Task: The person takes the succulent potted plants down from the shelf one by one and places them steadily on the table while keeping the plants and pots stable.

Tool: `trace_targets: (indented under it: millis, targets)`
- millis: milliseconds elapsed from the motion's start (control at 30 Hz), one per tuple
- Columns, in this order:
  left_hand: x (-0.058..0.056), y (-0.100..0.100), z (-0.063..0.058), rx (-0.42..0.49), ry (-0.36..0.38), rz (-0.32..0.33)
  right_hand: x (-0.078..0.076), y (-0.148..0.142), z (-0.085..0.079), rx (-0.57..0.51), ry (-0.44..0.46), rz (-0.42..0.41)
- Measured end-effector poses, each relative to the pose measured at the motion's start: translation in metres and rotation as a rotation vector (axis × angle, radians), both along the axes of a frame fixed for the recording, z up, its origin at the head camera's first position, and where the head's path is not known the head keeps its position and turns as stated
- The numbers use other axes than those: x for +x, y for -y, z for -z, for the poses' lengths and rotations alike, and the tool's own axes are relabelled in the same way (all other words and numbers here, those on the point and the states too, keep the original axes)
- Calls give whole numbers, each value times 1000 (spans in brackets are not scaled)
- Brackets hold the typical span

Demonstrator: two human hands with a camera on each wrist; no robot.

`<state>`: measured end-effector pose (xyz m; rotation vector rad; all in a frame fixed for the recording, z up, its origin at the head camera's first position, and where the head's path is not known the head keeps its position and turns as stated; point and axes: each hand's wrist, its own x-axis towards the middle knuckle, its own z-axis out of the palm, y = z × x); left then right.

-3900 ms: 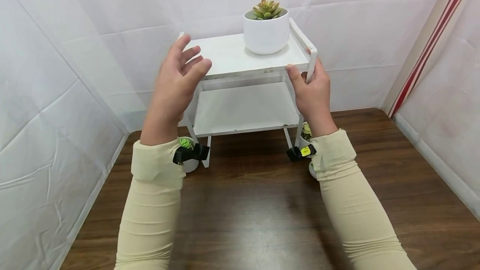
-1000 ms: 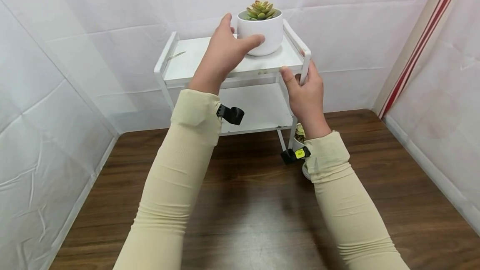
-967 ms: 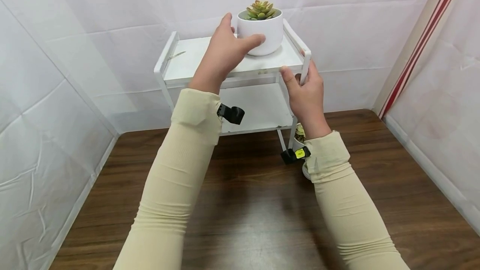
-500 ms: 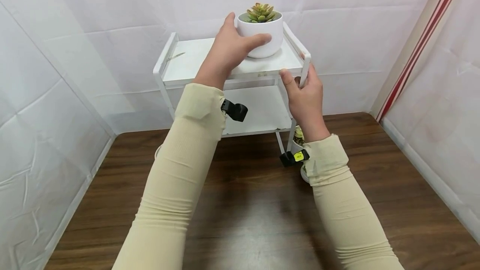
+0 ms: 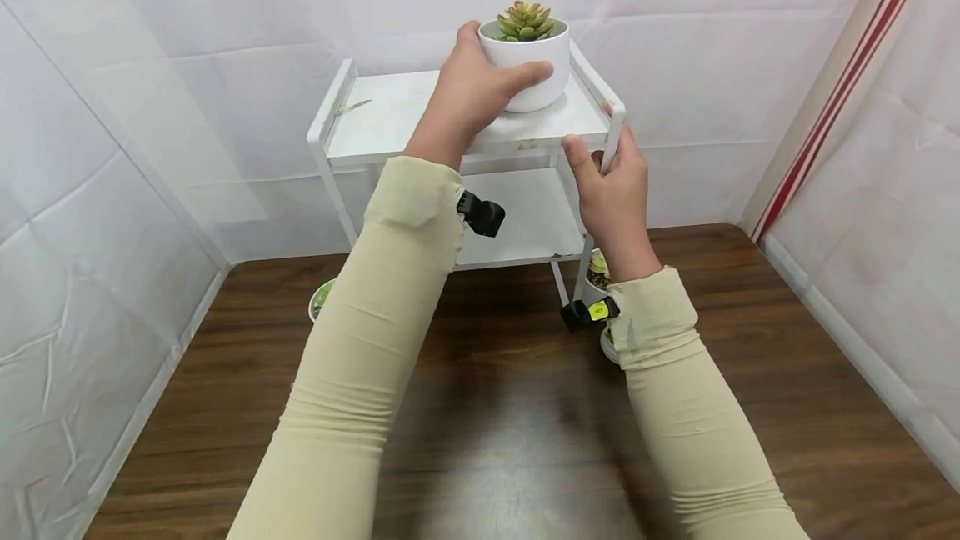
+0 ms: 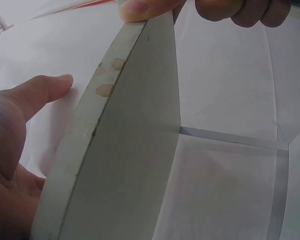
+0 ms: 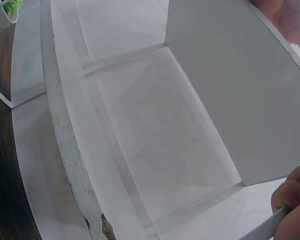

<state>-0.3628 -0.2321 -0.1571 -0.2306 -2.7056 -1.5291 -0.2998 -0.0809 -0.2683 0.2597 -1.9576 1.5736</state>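
In the head view a white two-tier shelf rack (image 5: 382,111) stands at the back of the table. A round white plant pot (image 5: 546,92) with a green, red-tipped succulent (image 5: 527,22) sits on the right part of its top tier. My left hand (image 5: 476,90) grips the pot from the left, thumb across its front and fingers behind, mostly hidden. My right hand (image 5: 617,190) holds the rack's front right corner, thumb against the top board's front edge. Beneath lies the lower tier (image 5: 543,219). In the right wrist view, curled right-hand fingers (image 7: 292,197) hold the rack's thin bar.
Below the rack, small potted plants stand on the dark wood table (image 5: 517,432): a green one (image 5: 320,300) at left, partly behind the left sleeve, and a potted succulent (image 5: 597,271) at right. A white rim (image 5: 609,347) shows by the right cuff. White cloth walls (image 5: 187,107) enclose the table.
My left hand has moved from the rack's left side right to the pot and closed around it, its thumb sliding further across the front. My right hand keeps its hold on the corner.
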Motion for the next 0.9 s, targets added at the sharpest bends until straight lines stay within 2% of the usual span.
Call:
trace_targets:
  millis: [433, 633, 900]
  targets:
    - [-2, -4, 6, -27, -19, -25, -2, -7, 5, -10, 16, 10]
    - [0, -3, 2, -36, -52, -36, -4, -12, 5, -13, 25, 14]
    - [4, 5, 0, -8, -43, -48, -5, -16, 7, -12, 26, 16]
